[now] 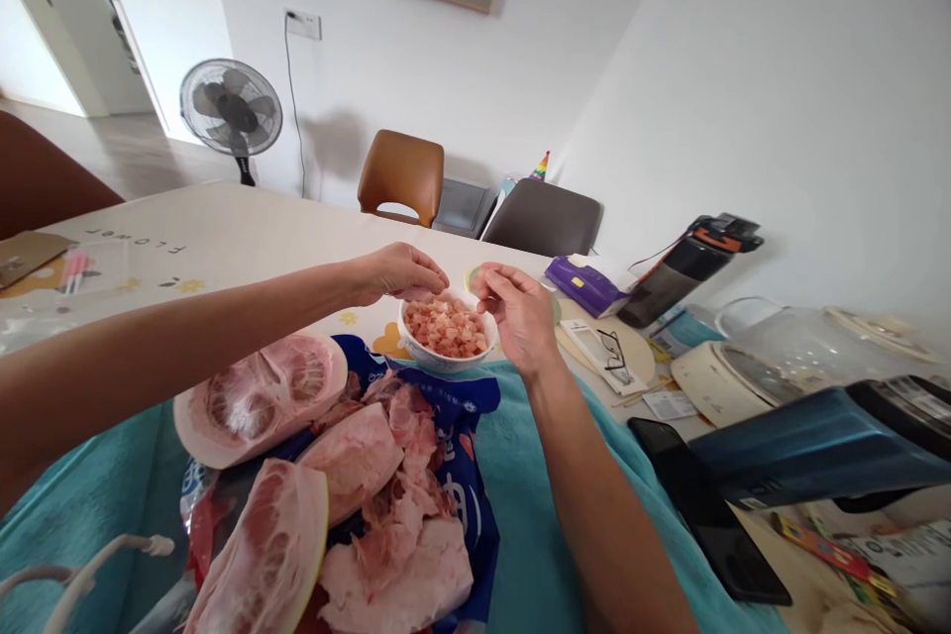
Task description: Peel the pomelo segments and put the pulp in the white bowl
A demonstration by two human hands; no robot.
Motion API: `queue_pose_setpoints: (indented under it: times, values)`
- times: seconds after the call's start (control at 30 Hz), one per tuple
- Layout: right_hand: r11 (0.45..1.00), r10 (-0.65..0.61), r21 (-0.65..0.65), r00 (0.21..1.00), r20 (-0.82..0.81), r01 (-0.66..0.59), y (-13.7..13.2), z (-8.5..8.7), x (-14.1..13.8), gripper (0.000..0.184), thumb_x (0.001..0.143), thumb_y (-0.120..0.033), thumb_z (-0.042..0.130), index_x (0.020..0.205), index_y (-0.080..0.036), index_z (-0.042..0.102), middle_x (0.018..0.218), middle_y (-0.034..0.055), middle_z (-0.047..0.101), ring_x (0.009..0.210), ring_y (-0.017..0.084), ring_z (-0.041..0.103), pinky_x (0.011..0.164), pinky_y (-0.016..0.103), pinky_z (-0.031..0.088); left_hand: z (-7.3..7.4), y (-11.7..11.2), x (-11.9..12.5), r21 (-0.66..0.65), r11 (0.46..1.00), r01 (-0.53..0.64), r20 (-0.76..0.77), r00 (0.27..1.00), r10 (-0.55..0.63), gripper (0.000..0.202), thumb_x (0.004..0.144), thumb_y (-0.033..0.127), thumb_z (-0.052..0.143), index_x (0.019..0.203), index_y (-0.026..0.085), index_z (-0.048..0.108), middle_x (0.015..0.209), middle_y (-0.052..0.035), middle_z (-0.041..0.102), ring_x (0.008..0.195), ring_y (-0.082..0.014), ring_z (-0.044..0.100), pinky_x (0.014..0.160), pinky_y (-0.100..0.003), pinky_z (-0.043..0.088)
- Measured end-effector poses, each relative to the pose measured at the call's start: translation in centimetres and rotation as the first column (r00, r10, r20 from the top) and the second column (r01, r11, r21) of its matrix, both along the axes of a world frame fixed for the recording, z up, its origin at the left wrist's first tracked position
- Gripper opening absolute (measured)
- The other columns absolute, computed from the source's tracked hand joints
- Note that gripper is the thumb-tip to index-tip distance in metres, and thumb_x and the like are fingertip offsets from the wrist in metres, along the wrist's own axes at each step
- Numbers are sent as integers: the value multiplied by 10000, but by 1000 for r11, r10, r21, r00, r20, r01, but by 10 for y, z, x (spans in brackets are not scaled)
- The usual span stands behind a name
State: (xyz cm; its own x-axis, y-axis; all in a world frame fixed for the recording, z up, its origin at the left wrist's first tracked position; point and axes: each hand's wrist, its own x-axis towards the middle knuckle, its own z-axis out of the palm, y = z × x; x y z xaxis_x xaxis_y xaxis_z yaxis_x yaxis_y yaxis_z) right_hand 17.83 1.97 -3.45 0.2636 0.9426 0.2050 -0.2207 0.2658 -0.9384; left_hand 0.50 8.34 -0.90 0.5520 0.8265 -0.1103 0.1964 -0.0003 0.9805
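A white bowl (444,364) holds many small pieces of pink pomelo pulp (446,327). Over its left rim is my left hand (405,273), fingers closed in a pinch, with a pale pinkish bit just beneath them. My right hand (516,309) hangs at the bowl's right rim, thumb and fingers pressed together. What either hand pinches is too small to make out. Nearer to me, a blue plastic bag (475,495) bears thick pomelo rind pieces (271,391) and torn pink membranes (408,426).
Under the bag lies a teal cloth (520,475). On the right are a black phone (705,510), a blue bottle (817,446), glasses (615,354), a purple tissue pack (585,285), a dark bottle (684,267) and a cream appliance (717,381). A white cable (96,555) lies front left.
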Motion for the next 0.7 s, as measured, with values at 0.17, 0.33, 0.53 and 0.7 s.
queue_pose_setpoints:
  times: [0.17,0.33,0.53,0.7]
  values:
    - [994,109,-17,992,-57,-110,-2,3,2,228,651,-266,774,826,-147,689,627,-26,623,566,89,561,499,209,473,3,-1,-5,-44,999,1,36,999,0,138,597,168,754,722,113,735,422,20,443,426,-57,325,453,-233,152]
    - [994,98,-41,991,-95,-103,-2,4,-1,248,613,-265,792,807,-152,687,653,-25,641,579,96,583,503,216,485,-2,-3,0,-53,998,41,74,997,-37,299,659,340,785,870,130,754,482,22,487,433,-47,300,455,-235,151]
    - [996,68,-54,996,-63,-72,-3,1,-8,209,619,-260,765,786,-168,681,613,-26,634,527,84,530,431,200,401,-2,-14,12,-5,998,61,30,998,-61,278,642,353,792,803,131,743,443,44,431,431,-53,290,468,-249,149]
    - [998,51,-35,998,-38,-52,-3,-3,-13,179,643,-264,752,777,-170,680,575,-40,592,473,66,460,392,196,334,-2,-21,15,-12,997,80,44,996,-80,194,641,294,764,745,140,710,444,45,418,429,-53,268,467,-257,117]
